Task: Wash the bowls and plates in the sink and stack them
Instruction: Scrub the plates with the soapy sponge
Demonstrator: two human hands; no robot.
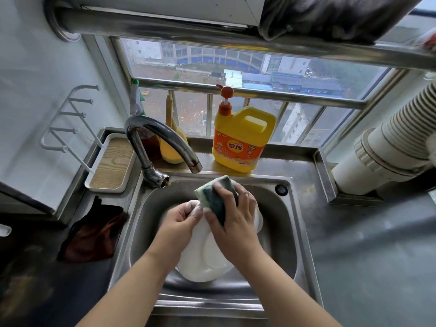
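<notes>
Both forearms reach in, scrubbing under way over the sink.
Left hand pinches the tilted white plate by its rim; right hand grips the green sponge against it. Next, probably: rinse, stack.

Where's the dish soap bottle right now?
In the head view, the yellow dish soap bottle stands upright on the ledge behind the sink, right of the faucet, against the window.

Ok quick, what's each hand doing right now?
Left hand: fingers curled on the rim of the white plate, holding it tilted in the sink.
Right hand: fingers gripping the green sponge against the plate.
</notes>
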